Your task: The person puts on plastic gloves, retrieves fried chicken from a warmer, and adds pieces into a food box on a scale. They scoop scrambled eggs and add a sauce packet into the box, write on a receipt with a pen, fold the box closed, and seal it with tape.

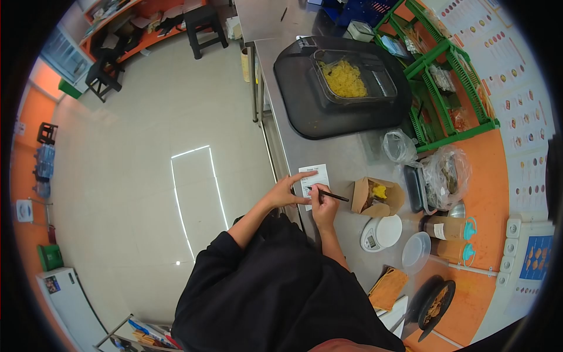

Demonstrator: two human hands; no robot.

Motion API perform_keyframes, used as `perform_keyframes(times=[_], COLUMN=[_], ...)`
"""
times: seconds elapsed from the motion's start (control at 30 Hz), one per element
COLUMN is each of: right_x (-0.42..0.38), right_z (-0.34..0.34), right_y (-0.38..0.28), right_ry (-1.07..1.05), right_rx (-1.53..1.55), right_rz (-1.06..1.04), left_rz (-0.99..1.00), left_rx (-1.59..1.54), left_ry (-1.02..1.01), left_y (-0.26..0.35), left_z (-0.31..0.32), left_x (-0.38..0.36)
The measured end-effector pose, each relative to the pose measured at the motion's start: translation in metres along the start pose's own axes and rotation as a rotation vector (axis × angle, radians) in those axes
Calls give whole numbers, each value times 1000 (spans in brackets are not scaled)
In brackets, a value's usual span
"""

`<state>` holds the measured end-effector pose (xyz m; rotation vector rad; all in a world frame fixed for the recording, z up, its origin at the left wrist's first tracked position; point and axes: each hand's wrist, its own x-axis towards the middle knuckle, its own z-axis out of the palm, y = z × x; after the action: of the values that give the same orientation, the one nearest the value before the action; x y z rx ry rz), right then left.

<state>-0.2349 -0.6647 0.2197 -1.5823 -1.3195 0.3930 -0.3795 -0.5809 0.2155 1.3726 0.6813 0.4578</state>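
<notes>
A small printed paper slip (317, 176) lies on the metal counter near its edge. My left hand (284, 191) is open, with thumb and index finger spread across the slip. In my right hand (323, 209) is a black pen (335, 195), its tip at the slip's printed lines and its back end pointing right. Just right of the pen stands an open cardboard food box (359, 196) with yellow and brown food inside. A white round kitchen scale (387, 232) sits below the box.
A large black container (296, 111) with yellow food under a clear cover occupies the upper counter (264, 56). Green racks (463, 136), a plastic bag (464, 170), bottles (448, 228), a clear round tub (416, 253) and an orange cloth (387, 288) line the right side.
</notes>
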Motion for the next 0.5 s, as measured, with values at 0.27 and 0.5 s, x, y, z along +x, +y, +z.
perform_keyframes(times=[0.27, 0.5], right_x=[-2, -9], right_z=[0, -5], right_y=[6, 14], right_ry=[-5, 52], right_rx=[5, 317], right_rz=[7, 218], left_rz=[21, 1], left_rx=[2, -14], left_ry=[10, -15], left_y=[-1, 9], left_z=[0, -1], left_x=[0, -3])
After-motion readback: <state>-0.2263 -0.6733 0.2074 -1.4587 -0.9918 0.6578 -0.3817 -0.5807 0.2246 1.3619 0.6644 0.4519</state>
